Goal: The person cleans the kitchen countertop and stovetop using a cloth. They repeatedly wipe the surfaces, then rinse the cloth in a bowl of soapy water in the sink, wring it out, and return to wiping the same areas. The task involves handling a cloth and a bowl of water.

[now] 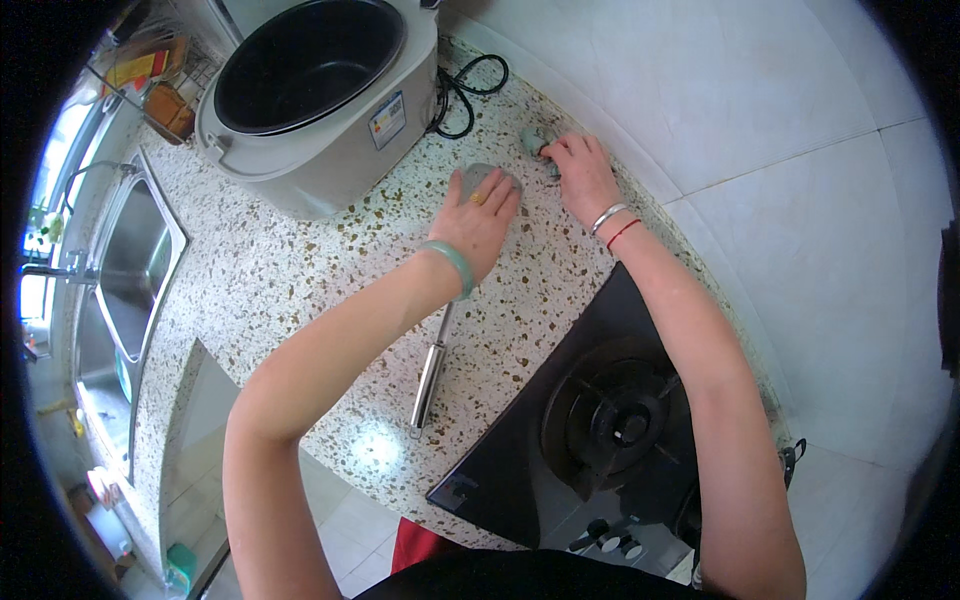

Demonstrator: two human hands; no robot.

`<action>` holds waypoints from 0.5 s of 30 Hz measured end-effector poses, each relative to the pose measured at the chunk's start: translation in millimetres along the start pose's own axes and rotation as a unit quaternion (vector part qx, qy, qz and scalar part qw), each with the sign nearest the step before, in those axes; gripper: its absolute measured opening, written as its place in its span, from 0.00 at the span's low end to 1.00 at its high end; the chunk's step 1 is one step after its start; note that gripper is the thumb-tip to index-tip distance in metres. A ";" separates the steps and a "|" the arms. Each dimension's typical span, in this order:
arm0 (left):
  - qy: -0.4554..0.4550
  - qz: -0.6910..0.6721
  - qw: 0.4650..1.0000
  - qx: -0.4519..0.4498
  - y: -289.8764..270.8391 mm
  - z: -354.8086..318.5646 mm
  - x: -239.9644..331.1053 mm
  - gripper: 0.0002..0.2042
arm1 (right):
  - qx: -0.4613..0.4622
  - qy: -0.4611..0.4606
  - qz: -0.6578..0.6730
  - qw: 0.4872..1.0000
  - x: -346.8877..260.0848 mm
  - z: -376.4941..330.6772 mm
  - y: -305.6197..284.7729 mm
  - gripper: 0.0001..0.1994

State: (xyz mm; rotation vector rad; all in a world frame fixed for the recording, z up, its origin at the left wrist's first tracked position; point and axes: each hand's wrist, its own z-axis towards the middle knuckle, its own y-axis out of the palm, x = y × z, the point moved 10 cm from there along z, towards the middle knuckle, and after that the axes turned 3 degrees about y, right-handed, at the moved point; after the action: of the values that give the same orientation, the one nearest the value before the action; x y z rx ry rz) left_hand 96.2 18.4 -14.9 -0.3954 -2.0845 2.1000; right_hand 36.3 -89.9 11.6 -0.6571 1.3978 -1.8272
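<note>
Fingers stretched and slightly parted, my left hand [475, 230] lies over the flat grey head of a long utensil on the speckled countertop [300, 270]. The utensil's shiny steel handle [428, 385] points back toward me; my palm and wrist hide the part between, so its exact kind is unclear. Farther right, beside the wall, my right hand [585, 180] is closed on a bunched grey-green cloth [538, 140], pressed down on the counter. Part of the cloth is under the fingers.
A large pale rice cooker [310, 170] with a black inner pot stands at the back left, its black cord [468, 92] coiled beside it. A black gas hob [520, 450] lies below my right forearm. Tiled wall [780, 150] bounds the right; a steel sink [140, 260] is far left.
</note>
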 end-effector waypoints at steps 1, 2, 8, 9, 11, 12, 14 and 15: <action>-0.005 -0.026 1.000 -0.012 1.9 -3.7 -3.3 0.32 | -0.008 0.006 -0.003 1.000 -1.8 1.6 0.4 0.15; -0.009 -0.052 0.998 -0.024 3.5 -7.0 -5.4 0.31 | -0.004 -0.013 -0.002 1.000 -6.6 0.2 -3.2 0.15; 0.004 -0.234 0.969 0.085 -24.9 22.8 3.7 0.31 | -0.048 -0.047 -0.054 0.996 -22.3 -42.3 -8.5 0.18; 0.016 -0.265 0.958 0.111 -28.8 32.9 6.6 0.31 | -0.068 -0.040 -0.057 0.995 -18.5 -50.9 -4.6 0.19; 0.007 -0.255 0.965 0.053 -8.2 57.7 14.2 0.31 | -0.122 -0.027 -0.044 0.991 -10.9 -51.3 4.2 0.22; 0.003 -0.249 0.968 0.024 2.8 66.1 14.7 0.30 | -0.118 -0.048 -0.067 0.990 -14.0 -44.4 4.5 0.22; -0.036 -0.175 0.983 0.032 11.5 80.4 3.2 0.30 | -0.107 -0.079 -0.117 0.984 -15.4 -29.4 7.6 0.22; -0.057 -0.137 0.988 0.036 15.5 85.8 -3.6 0.30 | -0.104 -0.081 -0.115 0.985 -15.3 -23.1 8.0 0.22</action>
State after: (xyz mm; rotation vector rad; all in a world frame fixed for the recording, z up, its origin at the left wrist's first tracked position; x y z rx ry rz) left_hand 75.6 -65.0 -30.4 0.0227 -1.9827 2.0664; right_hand 29.9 -65.3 -1.9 -1.0891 1.4634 -1.7688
